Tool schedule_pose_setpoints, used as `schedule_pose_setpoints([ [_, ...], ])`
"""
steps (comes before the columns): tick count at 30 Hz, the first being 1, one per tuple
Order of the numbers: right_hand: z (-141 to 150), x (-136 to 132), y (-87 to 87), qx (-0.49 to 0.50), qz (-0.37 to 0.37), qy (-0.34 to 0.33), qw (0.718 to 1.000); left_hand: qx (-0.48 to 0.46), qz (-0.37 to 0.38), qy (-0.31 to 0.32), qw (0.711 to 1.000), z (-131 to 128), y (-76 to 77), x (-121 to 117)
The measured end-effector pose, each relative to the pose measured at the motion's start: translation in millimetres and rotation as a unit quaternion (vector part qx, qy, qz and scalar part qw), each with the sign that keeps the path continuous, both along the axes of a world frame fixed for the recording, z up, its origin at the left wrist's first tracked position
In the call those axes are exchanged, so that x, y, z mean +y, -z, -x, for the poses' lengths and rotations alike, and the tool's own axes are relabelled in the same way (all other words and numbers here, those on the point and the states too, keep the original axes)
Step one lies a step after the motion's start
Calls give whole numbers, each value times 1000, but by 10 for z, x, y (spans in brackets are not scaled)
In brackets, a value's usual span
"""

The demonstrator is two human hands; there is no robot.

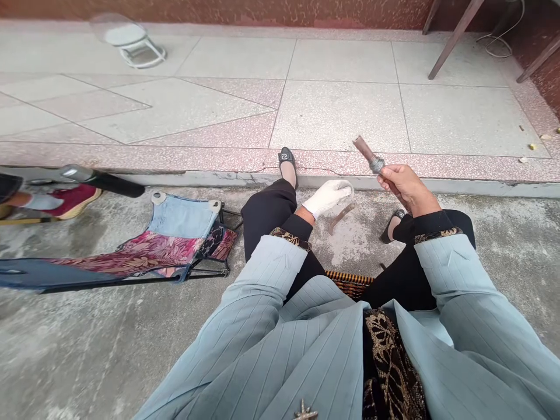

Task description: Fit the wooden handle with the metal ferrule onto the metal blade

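My right hand [405, 184] is closed around the handle of a knife-like tool [368, 155], whose flat brown blade points up and to the left, with a metal collar just above my fingers. My left hand [328, 196], in a white glove, hovers low between my knees with the fingers loosely together and nothing clearly in them. Just beyond it a thin curved brown strip [340, 217] lies on the concrete ground. Under my legs the rim of a woven basket or stool [350, 282] shows.
A folded cloth chair [144, 245] with a floral pattern lies on the ground at left. Another person's foot in a red shoe [72, 200] and a dark pole [102, 179] are at far left. A tiled step [280, 157] rises ahead, with a white stand [135, 46] and wooden legs [455, 38] beyond.
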State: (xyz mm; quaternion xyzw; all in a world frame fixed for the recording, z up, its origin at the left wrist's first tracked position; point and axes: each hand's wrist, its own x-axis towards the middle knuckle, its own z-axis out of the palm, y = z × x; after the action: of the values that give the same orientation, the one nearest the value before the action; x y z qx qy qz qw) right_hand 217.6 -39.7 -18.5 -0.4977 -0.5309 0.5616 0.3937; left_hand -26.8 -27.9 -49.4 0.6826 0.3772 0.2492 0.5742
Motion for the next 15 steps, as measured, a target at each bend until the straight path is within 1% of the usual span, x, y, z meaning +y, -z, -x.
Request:
schedule_pose_setpoints([
  [1, 12, 37, 47, -22, -1, 50, 998, 2, 4, 20, 1000, 1, -14, -4],
  [2, 33, 72, 96, -58, 2, 82, 995, 11, 1, 38, 999, 1, -30, -13],
  [3, 57, 103, 141, -110, 6, 94, 989, 25, -5, 57, 998, -1, -46, -26],
  [4, 82, 127, 176, -181, 8, 92, 979, 42, -10, 76, 996, -4, -61, -42],
  [5, 105, 145, 200, -267, 7, 75, 961, 56, -14, 93, 994, -9, -73, -58],
  [6, 125, 155, 211, -358, 4, 46, 933, 67, -16, 105, 992, -13, -82, -73],
  [8, 156, 155, 206, -511, 4, -42, 859, 74, -22, 111, 991, -17, -89, -91],
  [9, 167, 144, 194, -558, 14, -96, 824, 75, -28, 110, 991, -15, -88, -92],
  [10, 176, 127, 179, -579, 33, -159, 799, 77, -37, 108, 990, -8, -85, -88],
  [11, 181, 103, 161, -573, 62, -229, 785, 83, -47, 106, 990, 3, -80, -79],
  [12, 182, 75, 140, -542, 96, -303, 778, 91, -58, 104, 989, 15, -76, -66],
  [14, 170, 7, 83, -425, 159, -442, 774, 112, -74, 100, 986, 42, -69, -35],
  [15, 154, -28, 45, -352, 177, -494, 775, 117, -78, 95, 985, 52, -67, -20],
])
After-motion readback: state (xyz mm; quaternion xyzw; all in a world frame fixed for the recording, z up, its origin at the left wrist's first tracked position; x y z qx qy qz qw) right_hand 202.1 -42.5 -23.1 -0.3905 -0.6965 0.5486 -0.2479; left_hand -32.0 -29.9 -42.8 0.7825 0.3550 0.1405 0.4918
